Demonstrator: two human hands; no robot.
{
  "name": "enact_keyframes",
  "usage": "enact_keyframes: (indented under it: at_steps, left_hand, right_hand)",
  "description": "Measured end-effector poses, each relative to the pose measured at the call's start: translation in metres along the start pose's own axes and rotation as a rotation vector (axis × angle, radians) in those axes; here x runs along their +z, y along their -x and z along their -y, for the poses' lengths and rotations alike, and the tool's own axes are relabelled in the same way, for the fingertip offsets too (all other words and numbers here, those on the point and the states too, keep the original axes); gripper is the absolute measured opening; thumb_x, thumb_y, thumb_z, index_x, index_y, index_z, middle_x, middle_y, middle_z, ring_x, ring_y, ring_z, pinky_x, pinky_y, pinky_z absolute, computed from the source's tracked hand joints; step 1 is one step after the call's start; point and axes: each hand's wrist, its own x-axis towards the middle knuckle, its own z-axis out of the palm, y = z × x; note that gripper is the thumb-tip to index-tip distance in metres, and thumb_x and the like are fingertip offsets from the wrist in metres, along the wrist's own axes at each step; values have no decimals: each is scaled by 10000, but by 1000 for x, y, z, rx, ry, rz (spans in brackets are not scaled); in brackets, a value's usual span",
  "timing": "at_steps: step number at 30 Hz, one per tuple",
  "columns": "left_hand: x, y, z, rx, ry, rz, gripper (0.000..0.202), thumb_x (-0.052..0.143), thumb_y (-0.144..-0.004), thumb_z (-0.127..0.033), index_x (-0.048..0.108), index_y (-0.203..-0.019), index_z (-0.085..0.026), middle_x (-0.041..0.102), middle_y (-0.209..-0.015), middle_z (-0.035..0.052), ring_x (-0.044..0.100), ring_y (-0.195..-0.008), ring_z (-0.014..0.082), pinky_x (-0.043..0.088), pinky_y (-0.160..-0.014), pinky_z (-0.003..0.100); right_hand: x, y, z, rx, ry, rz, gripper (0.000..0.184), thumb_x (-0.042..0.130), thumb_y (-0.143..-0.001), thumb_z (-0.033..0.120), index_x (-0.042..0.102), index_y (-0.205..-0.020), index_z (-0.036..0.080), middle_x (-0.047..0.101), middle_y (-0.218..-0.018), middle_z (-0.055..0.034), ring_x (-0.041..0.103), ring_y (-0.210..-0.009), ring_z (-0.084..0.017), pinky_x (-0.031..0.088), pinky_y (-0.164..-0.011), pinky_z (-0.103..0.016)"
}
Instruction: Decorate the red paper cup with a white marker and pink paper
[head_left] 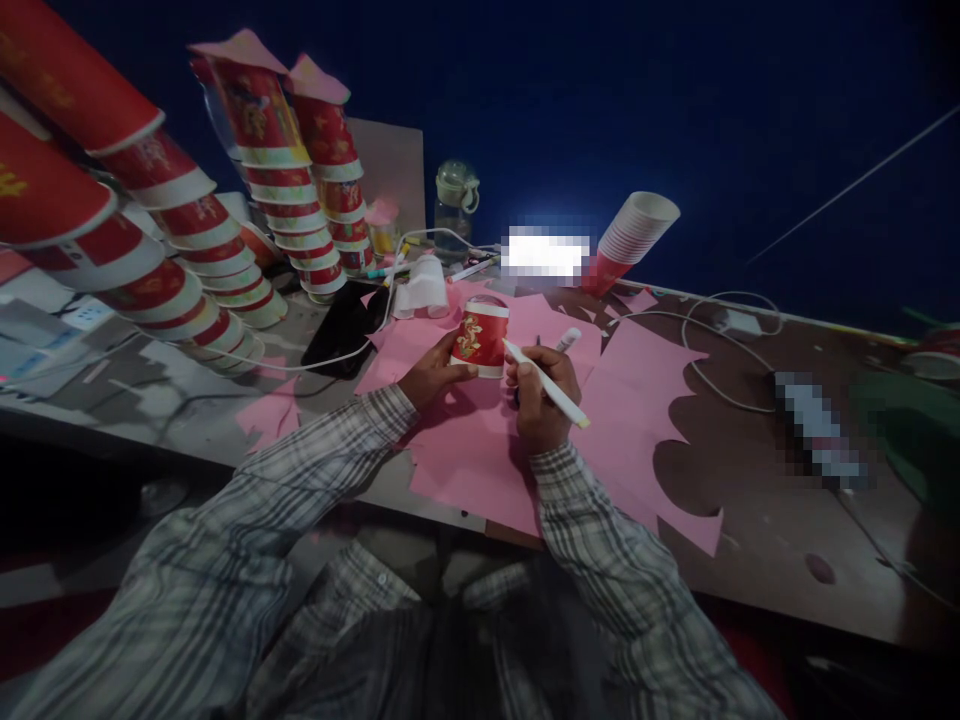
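Note:
My left hand is closed around the left side of a red paper cup with a gold pattern and white bands. In my right hand is a white marker, gripped like a pen. Its tip points up and left at the cup's right side; whether it touches cannot be made out. Beyond my right knuckles shows a white cylindrical piece, partly hidden. Under both hands lies pink paper with curved cut-outs along its edge.
Towers of red cups stand at left, two with pink paper tops. A leaning cup stack, a clear bottle, white cup and black phone-like object sit farther back. White cables cross the table; a blurred device lies right.

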Motion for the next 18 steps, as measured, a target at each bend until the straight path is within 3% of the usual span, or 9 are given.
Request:
enact_keyframes:
  at_steps: [11,18]
  left_hand:
    - [0,1,0,0,4,3,619,782,-657,-218,586,-1245,-200,661,-1227,85,599,-1163,265,427,-1031,404]
    - [0,2,-1,-30,-15,-27,601,767,-647,-213,604,-1224,-187,684,-1121,65,635,-1029,234,459,-944,375]
  right_hand:
    - [1,1,2,13,-9,21,264,611,-894,445,640,-1005,207,676,-804,-17,633,-695,-144,551,-644,-319]
    - [-3,3,0,13,4,68,216,572,-921,412,619,-942,202,637,-723,16,561,-560,-103,478,-514,-255]
